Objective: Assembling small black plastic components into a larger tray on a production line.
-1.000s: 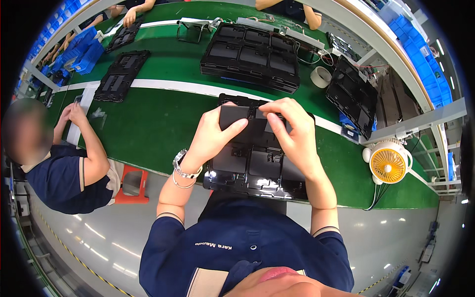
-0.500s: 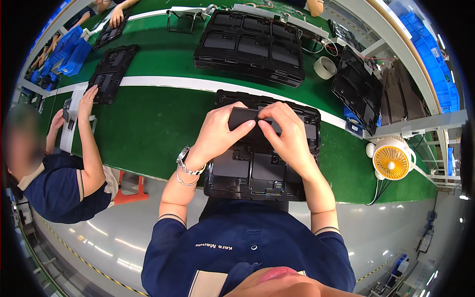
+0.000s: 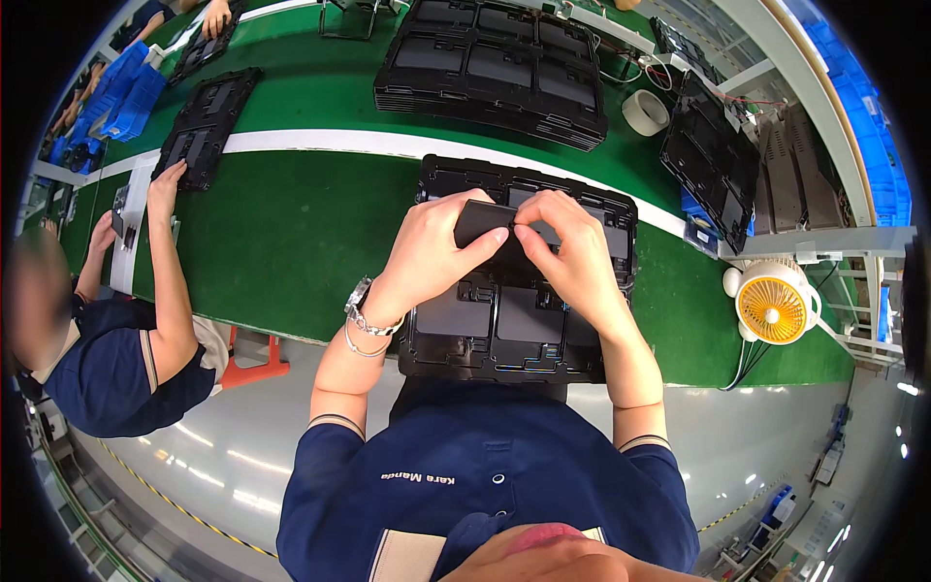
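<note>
Between my hands is a dark, flat rectangular piece (image 3: 478, 222), held above a black compartment tray (image 3: 427, 364). My left hand (image 3: 433, 236) is closed on the piece's left side, with the thumb along its near edge. My right hand (image 3: 572, 244) pinches at the piece's right corner, thumb and index finger together; any small item between those fingertips is too small to make out. Below, the tray lies on the green table and carries flat dark grey pieces in its compartments. My hands hide part of its middle.
A stack of black trays (image 3: 485, 97) stands at the back. On the right are a tape roll (image 3: 645, 113), an upright black tray (image 3: 711, 160) and a white-and-yellow fan (image 3: 772, 312). At left, a co-worker's hand (image 3: 165, 189) touches another tray (image 3: 207, 126); blue bins (image 3: 136, 102) stand beyond.
The dark piece is tilted slightly more, its right end lower. My hands keep their hold on it. The whole view has shifted a little.
</note>
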Demonstrator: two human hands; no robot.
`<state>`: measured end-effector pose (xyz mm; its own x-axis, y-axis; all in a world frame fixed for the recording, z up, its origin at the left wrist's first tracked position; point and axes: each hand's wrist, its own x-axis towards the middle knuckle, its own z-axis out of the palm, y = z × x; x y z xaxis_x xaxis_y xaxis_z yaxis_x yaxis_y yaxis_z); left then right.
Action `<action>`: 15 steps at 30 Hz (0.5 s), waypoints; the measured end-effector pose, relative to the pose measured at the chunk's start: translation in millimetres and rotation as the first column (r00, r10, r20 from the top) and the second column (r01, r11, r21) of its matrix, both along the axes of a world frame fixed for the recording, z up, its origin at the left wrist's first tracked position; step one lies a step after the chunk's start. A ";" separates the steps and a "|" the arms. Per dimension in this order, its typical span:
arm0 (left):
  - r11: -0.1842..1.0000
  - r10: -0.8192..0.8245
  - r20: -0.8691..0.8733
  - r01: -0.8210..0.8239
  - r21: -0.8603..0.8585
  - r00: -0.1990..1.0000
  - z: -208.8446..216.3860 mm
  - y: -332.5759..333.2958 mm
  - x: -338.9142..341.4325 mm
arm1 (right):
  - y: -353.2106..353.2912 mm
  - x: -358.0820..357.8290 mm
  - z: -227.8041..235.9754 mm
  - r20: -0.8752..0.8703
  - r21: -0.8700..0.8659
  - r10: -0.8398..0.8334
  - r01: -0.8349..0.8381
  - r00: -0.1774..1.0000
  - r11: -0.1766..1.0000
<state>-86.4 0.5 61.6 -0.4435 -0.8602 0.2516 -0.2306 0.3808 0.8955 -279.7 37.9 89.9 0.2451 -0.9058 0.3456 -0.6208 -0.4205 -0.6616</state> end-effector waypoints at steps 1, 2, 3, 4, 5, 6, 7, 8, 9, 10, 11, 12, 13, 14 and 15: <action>1.000 0.000 -0.001 0.000 0.006 1.000 -0.5 0.2 -0.1 | -0.2 -0.6 -0.9 -0.010 -0.011 0.000 0.000 1.000 1.000; 1.000 0.002 -0.002 -0.002 0.013 1.000 -1.0 0.5 0.0 | -0.5 -0.8 -1.3 -0.009 -0.008 -0.001 0.000 1.000 1.000; 1.000 0.002 -0.001 -0.002 0.016 1.000 -1.1 0.4 -0.1 | -0.6 -0.9 -1.0 -0.009 -0.008 0.001 -0.001 1.000 1.000; 1.000 -0.002 -0.009 0.003 0.022 1.000 -1.0 0.1 -0.1 | -0.8 -1.0 -0.6 -0.010 -0.009 0.002 -0.002 1.000 1.000; 1.000 -0.007 -0.018 0.007 0.030 1.000 -1.8 0.1 -0.4 | -0.5 -1.2 -0.6 -0.009 -0.006 0.001 -0.001 1.000 1.000; 0.999 -0.007 -0.017 0.007 0.033 1.000 -3.4 0.1 -0.9 | -0.3 -1.5 -0.3 -0.004 0.016 -0.001 0.001 1.000 1.000; 0.999 -0.010 -0.032 0.012 0.034 0.999 -5.4 0.1 -1.5 | 0.0 -1.6 0.0 0.001 0.036 -0.004 0.004 1.000 0.999; 0.999 -0.012 -0.047 0.014 0.035 0.999 -6.8 -0.2 -1.7 | 0.0 -1.8 0.8 0.003 0.039 -0.002 0.002 1.000 0.999; 0.999 -0.011 -0.045 0.012 0.037 0.999 -7.9 -0.8 -1.7 | 0.0 -1.9 1.7 0.002 0.045 -0.003 0.003 1.000 0.999; 0.998 -0.023 -0.052 0.026 0.051 0.998 -8.8 -1.4 -1.5 | -0.1 -2.2 1.8 0.001 0.051 -0.003 0.003 1.000 0.999; 0.997 -0.037 -0.059 0.040 0.065 0.998 -9.7 -1.9 -1.6 | -0.3 -3.1 0.8 0.002 0.053 -0.002 0.002 1.000 0.999; 0.997 -0.035 -0.058 0.039 0.066 0.998 -9.9 -1.9 -2.0 | -0.7 -4.4 -0.5 0.000 0.052 0.001 -0.001 1.000 0.999; 0.996 -0.037 -0.068 0.042 0.076 0.997 -9.8 -1.8 -2.9 | -1.2 -5.5 -1.4 -0.002 0.051 0.004 -0.004 1.000 0.999; 0.995 -0.039 -0.077 0.046 0.084 0.996 -9.9 -1.7 -3.1 | -1.7 -6.0 -1.8 0.001 0.052 0.005 -0.005 1.000 0.999; 0.995 -0.039 -0.074 0.045 0.085 0.996 -10.5 -1.7 -3.1 | -2.3 -6.6 -1.8 0.004 0.066 0.007 -0.007 1.000 0.998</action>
<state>-89.5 -1.2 51.1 -0.4633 -0.8611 0.2094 -0.1495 0.3088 0.9393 -286.3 35.7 88.1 0.2503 -0.9249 0.2861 -0.6158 -0.3801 -0.6902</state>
